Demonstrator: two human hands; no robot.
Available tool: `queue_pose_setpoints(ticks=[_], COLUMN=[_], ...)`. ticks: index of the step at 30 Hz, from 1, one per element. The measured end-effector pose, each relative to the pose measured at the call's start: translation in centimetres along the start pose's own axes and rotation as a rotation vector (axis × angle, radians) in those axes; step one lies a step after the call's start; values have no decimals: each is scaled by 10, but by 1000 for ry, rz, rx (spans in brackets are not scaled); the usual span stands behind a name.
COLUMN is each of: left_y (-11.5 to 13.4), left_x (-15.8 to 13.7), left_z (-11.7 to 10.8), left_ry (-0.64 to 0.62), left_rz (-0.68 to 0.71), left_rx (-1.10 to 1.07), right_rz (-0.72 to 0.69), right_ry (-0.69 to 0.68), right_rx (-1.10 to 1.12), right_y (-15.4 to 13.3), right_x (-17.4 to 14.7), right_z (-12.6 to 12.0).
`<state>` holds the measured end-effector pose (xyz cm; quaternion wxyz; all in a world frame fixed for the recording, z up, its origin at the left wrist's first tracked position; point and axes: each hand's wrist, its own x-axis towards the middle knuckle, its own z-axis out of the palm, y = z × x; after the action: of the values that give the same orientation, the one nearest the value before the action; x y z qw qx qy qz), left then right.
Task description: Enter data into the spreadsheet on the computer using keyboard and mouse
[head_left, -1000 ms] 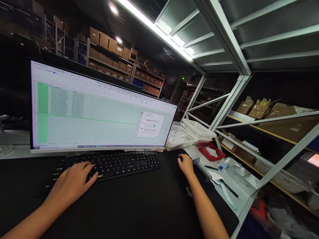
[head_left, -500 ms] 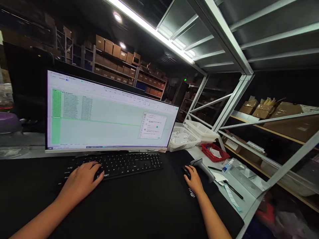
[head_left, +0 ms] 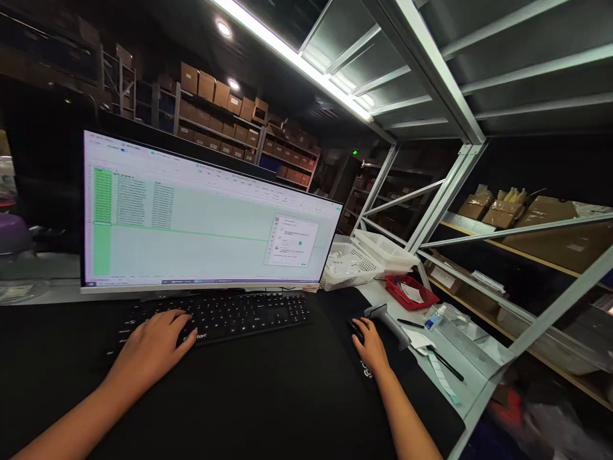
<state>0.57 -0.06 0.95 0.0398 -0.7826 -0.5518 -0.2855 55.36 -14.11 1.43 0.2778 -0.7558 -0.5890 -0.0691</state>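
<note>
My left hand (head_left: 156,342) lies over the left part of a black keyboard (head_left: 249,314), fingers stretched out and curved a little on the keys. My right hand (head_left: 370,345) rests on a dark computer mouse (head_left: 353,330), which shows only in part beside the fingers. A grey barcode scanner (head_left: 390,327) lies just right of that hand. Behind the keyboard stands a wide monitor (head_left: 205,230) showing a spreadsheet and a small pop-up window at its lower right.
A black desk mat (head_left: 249,396) covers the desk. To the right are white plastic baskets (head_left: 352,271), a red basket (head_left: 424,300), a small bottle (head_left: 435,317), a pen (head_left: 447,365) and a label strip (head_left: 443,380). A metal rack (head_left: 464,166) rises at the right.
The view has shifted slightly, so the monitor and desk items sit a little further left. Both hands keep their places on the keyboard and mouse.
</note>
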Motion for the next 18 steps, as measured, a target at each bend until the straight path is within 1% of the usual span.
queue_pose_setpoints(ticks=[8, 12, 14, 15, 17, 18], left_y=[0, -6, -9, -10, -12, -13], left_x=[2, 1, -1, -2, -4, -6], left_z=[3, -3, -9, -13, -20, -23], left_ry=[0, -7, 3, 9, 21, 26], left_rz=[-31, -12, -32, -48, -82, -97], left_rx=[16, -11, 15, 34, 55, 46], right_rz=[11, 32, 41, 38, -14, -70], right_ry=[-27, -35, -1, 38, 130, 158], right_rx=[20, 39, 24, 10, -4, 8], right_y=[2, 3, 1, -3, -20, -35], right_x=[1, 2, 2, 3, 4, 5], right_z=[3, 0, -2, -3, 0, 3])
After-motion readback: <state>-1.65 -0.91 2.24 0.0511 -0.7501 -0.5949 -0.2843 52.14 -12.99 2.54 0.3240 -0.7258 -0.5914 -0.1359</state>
